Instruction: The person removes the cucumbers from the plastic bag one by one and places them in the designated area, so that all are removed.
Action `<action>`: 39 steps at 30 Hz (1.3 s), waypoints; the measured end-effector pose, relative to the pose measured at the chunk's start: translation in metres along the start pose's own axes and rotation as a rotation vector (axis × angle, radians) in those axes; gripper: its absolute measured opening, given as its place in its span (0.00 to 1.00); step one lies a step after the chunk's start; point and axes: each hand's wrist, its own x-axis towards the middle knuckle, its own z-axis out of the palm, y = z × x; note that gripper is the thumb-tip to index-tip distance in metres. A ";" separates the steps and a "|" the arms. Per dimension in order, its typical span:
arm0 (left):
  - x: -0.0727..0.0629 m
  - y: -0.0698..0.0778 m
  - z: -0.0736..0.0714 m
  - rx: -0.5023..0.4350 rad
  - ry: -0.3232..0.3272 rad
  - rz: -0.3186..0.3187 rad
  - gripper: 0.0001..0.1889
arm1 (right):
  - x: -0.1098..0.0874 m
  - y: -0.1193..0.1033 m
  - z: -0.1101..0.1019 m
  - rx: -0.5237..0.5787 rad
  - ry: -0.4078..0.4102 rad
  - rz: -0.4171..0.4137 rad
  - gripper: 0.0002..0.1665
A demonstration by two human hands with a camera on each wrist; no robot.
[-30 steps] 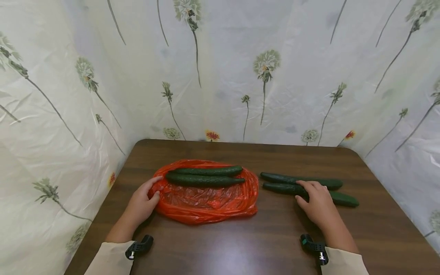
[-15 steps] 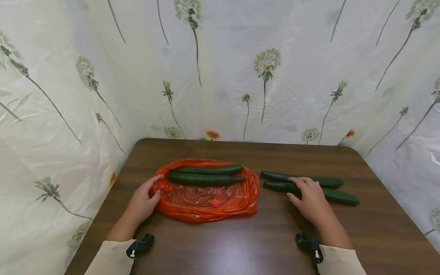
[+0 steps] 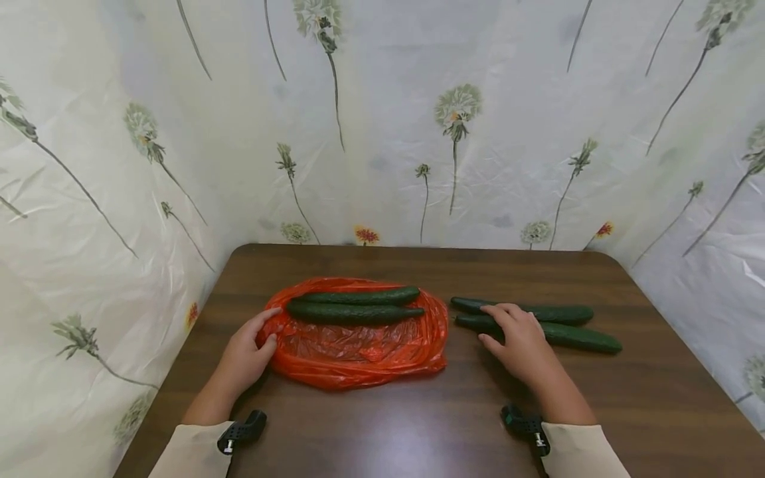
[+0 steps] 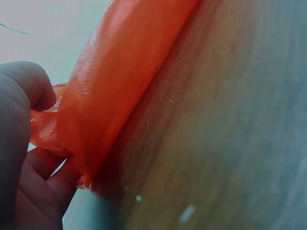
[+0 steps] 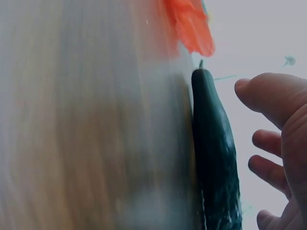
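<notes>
My left hand (image 3: pixel 246 355) holds the left edge of a red plastic bag (image 3: pixel 358 375), thumb and fingers on either side of the film in the left wrist view. Two dark green cucumbers lie side by side in the bag's opening, a rear cucumber (image 3: pixel 364 296) and a front cucumber (image 3: pixel 352 314). Over the left part of two more cucumbers, a far cucumber (image 3: pixel 562 315) and a near cucumber (image 3: pixel 582 337), my right hand (image 3: pixel 521 345) hovers with fingers apart. In the right wrist view, a gap shows between those fingers and the near cucumber (image 5: pixel 213 139), whose stem end points toward the bag.
A brown wooden table (image 3: pixel 382 425) bears everything. Pale sheeting (image 3: pixel 382 133) with a dandelion pattern rises behind the table and along its sides. Black camera mounts, one left mount (image 3: pixel 241 431) and one right mount (image 3: pixel 526 428), sit on the wrists.
My right hand has slid left along the two loose cucumbers, toward their bag-side ends. The left hand, the bag and the cucumbers keep their places.
</notes>
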 end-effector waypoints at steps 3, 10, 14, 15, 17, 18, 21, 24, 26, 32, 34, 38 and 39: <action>0.000 -0.001 -0.001 -0.007 0.000 -0.002 0.27 | 0.004 -0.007 0.003 -0.009 -0.003 -0.010 0.34; 0.004 0.000 -0.003 0.000 0.014 0.015 0.27 | 0.020 -0.028 0.010 -0.006 -0.016 -0.056 0.35; 0.004 0.001 -0.002 0.011 0.015 0.022 0.27 | 0.023 -0.038 0.015 0.000 -0.025 -0.070 0.34; 0.004 0.001 -0.002 0.013 0.014 0.023 0.27 | 0.023 -0.041 0.017 0.002 -0.029 -0.071 0.34; 0.003 0.000 -0.001 0.014 0.011 0.023 0.27 | 0.023 -0.045 0.020 0.005 -0.029 -0.070 0.33; 0.003 0.000 -0.001 0.017 0.010 0.023 0.27 | 0.024 -0.047 0.022 0.008 -0.030 -0.074 0.33; 0.001 -0.001 0.000 0.017 0.005 0.019 0.27 | 0.026 -0.055 0.024 0.015 -0.034 -0.087 0.33; 0.000 -0.002 0.000 0.012 0.007 0.018 0.27 | 0.029 -0.061 0.025 0.021 -0.041 -0.100 0.32; 0.000 -0.002 0.001 0.004 0.009 0.017 0.27 | 0.031 -0.065 0.026 0.020 -0.052 -0.105 0.33; 0.000 -0.002 0.001 -0.008 0.014 0.021 0.27 | 0.036 -0.077 0.028 0.032 -0.075 -0.125 0.34; 0.000 -0.002 0.001 -0.009 0.016 0.021 0.27 | 0.038 -0.080 0.029 0.040 -0.075 -0.130 0.34; 0.000 -0.001 0.001 -0.004 0.023 0.021 0.27 | 0.042 -0.083 0.032 0.051 -0.069 -0.145 0.34; 0.001 -0.001 0.001 -0.004 0.024 0.023 0.27 | 0.042 -0.084 0.033 0.050 -0.067 -0.148 0.34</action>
